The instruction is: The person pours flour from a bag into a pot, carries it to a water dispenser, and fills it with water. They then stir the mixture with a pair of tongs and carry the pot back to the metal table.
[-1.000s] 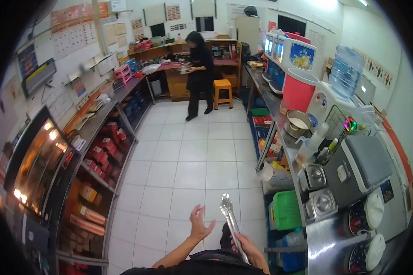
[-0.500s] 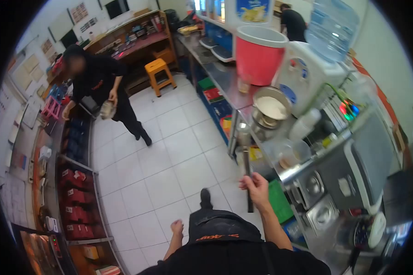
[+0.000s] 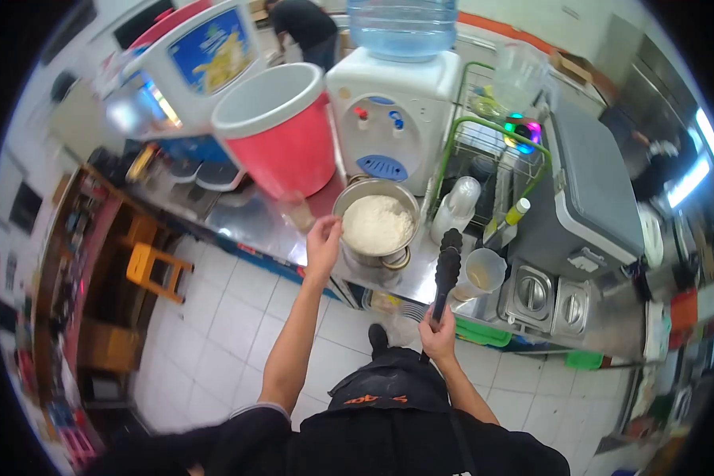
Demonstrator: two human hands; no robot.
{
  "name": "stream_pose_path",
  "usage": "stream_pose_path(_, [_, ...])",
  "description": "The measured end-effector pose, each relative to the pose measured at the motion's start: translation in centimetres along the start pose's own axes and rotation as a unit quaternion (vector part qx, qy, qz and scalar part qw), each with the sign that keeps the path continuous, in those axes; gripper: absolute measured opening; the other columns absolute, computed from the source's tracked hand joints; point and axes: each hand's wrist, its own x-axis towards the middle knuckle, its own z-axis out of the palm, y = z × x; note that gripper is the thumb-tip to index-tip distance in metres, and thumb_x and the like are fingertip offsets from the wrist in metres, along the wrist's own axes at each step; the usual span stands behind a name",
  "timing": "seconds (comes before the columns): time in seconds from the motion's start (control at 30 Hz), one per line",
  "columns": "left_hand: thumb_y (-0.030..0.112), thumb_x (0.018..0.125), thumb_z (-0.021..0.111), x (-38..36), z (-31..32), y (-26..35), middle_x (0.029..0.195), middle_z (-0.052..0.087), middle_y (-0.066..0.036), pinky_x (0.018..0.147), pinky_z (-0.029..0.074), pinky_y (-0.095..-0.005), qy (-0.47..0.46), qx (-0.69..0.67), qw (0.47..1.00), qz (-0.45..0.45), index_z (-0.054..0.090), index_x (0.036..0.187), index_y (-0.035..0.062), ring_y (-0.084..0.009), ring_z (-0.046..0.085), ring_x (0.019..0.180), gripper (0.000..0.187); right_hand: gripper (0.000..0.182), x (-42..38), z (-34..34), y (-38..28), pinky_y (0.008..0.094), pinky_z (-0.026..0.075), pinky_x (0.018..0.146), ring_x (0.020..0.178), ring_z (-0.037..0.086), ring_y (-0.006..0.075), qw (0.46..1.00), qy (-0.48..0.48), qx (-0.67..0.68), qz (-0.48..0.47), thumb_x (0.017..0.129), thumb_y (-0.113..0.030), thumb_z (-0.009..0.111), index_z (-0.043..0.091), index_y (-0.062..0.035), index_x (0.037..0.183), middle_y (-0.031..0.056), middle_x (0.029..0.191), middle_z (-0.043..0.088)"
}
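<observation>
My right hand (image 3: 438,333) is wrapped round a pair of black tongs (image 3: 447,270), their scalloped heads pointing up and away from me. At the left rim of a round metal pot (image 3: 411,238) is my left hand (image 3: 323,246), its fingers curled together. Whether they grip the rim or something small, I cannot make out. White, powdery, lumpy stuff (image 3: 377,224) fills the pot. A blurred clear cup (image 3: 297,213) stands just left of my left hand. Right of the tongs is a translucent plastic jug (image 3: 481,272) with something pale inside.
Behind the pot stand a pink bucket (image 3: 282,147) and a water dispenser (image 3: 389,111). To the right are a green wire rack (image 3: 492,127), a grey cooler box (image 3: 595,182) and lidded steel pans (image 3: 531,295). An orange stool (image 3: 157,270) stands left; another person (image 3: 305,32) bends at the back.
My view has swung right to face the counter. My left hand has come up from my side to the pot's rim. The tongs remain in my right hand, now tilted upward.
</observation>
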Motion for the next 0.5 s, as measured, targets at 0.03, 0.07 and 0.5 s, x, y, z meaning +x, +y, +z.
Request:
stream_pose_path(0.03, [0.016, 0.096, 0.058, 3.2, 1.9, 0.2, 0.096, 0.068, -0.007, 0.079, 0.049, -0.027, -0.016, -0.019, 1.0, -0.002, 0.063, 0.112, -0.0005, -0.0136, 0.063, 0.087, 0.023, 0.029, 0.7, 0.7, -0.3, 0.025, 0.041, 0.053, 0.054, 0.047, 0.0066, 0.999, 0.032, -0.004, 0.028, 0.082, -0.013, 0.072, 0.057, -0.0004, 0.103, -0.002, 0.063, 0.052])
stream_pose_path(0.07, [0.016, 0.096, 0.058, 5.9, 3.6, 0.3, 0.096, 0.068, -0.008, 0.08, 0.049, -0.0276, -0.028, -0.039, 0.999, -0.006, 0.063, 0.112, -0.001, -0.0141, 0.063, 0.088, 0.024, 0.029, 1.7, 1.6, -0.1, 0.025, 0.041, 0.053, 0.054, 0.047, 0.0066, 0.998, 0.05, -0.003, 0.03, 0.082, -0.013, 0.072, 0.057, -0.0004, 0.103, -0.002, 0.063, 0.052])
stream_pose_path(0.5, [0.014, 0.091, 0.057, 18.2, 0.5, -11.0, 0.126, 0.058, -0.018, 0.098, 0.045, -0.0392, -0.388, -0.035, 0.911, -0.131, 0.049, 0.133, -0.001, -0.031, 0.057, 0.114, 0.045, 0.055, 14.5, 10.3, 3.1, 0.0445, 0.052, 0.07, 0.078, 0.067, 0.035, 0.939, 0.21, -0.227, 0.152, 0.074, -0.035, 0.074, 0.051, 0.0057, 0.102, 0.0222, 0.085, 0.066])
